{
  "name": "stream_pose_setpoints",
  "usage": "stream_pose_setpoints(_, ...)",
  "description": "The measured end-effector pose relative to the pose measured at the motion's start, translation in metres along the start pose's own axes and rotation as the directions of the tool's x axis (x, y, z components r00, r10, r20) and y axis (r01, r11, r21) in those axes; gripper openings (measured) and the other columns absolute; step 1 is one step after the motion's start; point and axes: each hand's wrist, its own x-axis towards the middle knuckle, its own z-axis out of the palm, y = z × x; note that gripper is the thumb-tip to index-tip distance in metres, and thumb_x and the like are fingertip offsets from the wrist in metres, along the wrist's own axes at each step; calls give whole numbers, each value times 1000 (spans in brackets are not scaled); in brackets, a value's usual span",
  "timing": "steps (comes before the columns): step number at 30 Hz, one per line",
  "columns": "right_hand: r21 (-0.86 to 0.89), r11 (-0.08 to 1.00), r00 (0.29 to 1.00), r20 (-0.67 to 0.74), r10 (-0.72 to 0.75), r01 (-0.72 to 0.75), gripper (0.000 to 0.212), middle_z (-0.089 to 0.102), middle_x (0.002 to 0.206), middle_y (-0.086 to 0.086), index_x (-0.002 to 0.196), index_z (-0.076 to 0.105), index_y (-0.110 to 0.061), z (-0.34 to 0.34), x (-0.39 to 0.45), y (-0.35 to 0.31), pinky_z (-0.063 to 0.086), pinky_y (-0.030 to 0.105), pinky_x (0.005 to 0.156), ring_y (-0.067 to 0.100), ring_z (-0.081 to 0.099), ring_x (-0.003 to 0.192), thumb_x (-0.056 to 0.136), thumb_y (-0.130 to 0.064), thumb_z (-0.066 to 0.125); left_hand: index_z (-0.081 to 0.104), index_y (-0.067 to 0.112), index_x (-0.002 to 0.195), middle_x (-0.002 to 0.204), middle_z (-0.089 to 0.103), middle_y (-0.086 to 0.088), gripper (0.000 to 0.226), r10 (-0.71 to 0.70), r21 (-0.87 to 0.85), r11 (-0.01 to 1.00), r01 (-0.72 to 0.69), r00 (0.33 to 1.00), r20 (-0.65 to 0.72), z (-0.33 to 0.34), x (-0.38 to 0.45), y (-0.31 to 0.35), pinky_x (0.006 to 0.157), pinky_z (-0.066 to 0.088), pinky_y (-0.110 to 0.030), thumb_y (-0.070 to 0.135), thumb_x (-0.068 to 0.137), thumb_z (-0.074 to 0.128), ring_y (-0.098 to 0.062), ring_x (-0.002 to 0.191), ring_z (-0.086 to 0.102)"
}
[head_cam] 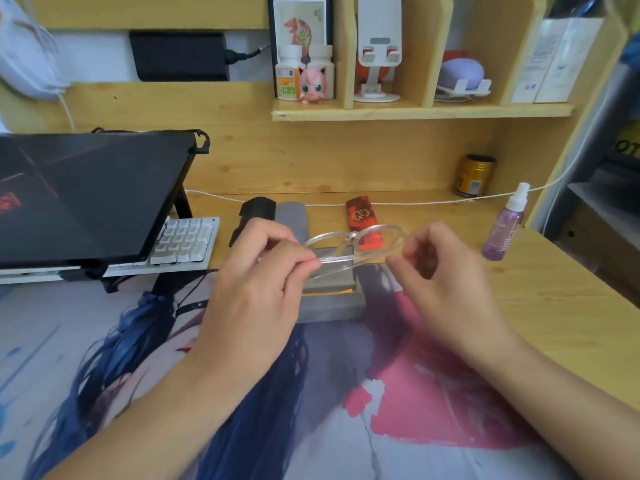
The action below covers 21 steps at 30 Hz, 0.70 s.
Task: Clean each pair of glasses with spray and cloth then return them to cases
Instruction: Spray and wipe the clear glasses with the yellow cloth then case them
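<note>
Forearms come in from the bottom edge, over a big printed desk mat w/ blue hair and pink artwork [433, 410] that covers most of the wooden tabletop [554, 289]. Black laptop on a stand [86, 195] sits far left, white keyboard [187, 240] under its edge.

Left hand [256, 289] and right hand [450, 278] are raised mid-frame w/ the clear-framed glasses [356, 240] between them, above an open grey rectangular case [332, 292] on the mat. Glasses' long axis runs left-right, lenses on the far side, temple arms pointing back toward the person. Left hand's fingers [308, 263] are pressed together, pinching the left temple arm. Right hand's fingers [408, 252] are curled close at the right end of the frame; probably gripping the other temple, but blur hides the contact, so can't tell for sure. Both hands about equally near the frame.

Purple clear spray bottle w/ white nozzle [505, 226] stands upright well to the right, nearer the right hand, so that hand looks best placed to fetch it. Behind the glasses: red patterned case [362, 220], grey fabric case [292, 218], black case [252, 214] in a row. No cloth clearly visible.
</note>
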Motion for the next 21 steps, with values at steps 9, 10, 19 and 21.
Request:
stream_pose_setpoints(9,701,331,774,552,309,-632,24,67,71,7,101,66,1,6,-6,-28,46,20,44,9,51,44,99,-19,53,71,-9,89,104,52,-12,10,305,144,942,-305,952,19,3,-7,9,69,45,-36,-4,93,64,-29,84,54)
stream_pose_setpoints(10,709,301,769,562,305,-638,23,66,69,5,99,67,-1,5,-5,-28,45,19,44,7,50,45,96,-20,54,71,-9,90,106,48,-10,10,328,143,934,-328,944,25,3,-7,9,70,44,-35,-4,94,63,-29,84,54)
stream_pose_setpoints(19,746,213,767,559,314,-631,17,57,73,6,100,66,-2,8,-7,-18,51,20,54,10,52,57,95,-16,58,63,12,93,95,64,2,3,233,-44,973,-228,959,163,14,-3,17,68,50,-20,12,96,63,-15,86,59)
stream_pose_setpoints(21,742,256,782,555,285,-620,22,58,81,10,113,62,-2,11,-9,-15,54,25,64,14,56,66,97,-16,57,67,-1,82,90,68,-12,18,454,51,886,-461,884,108,21,-5,19,67,52,-37,1,98,59,-29,78,63)
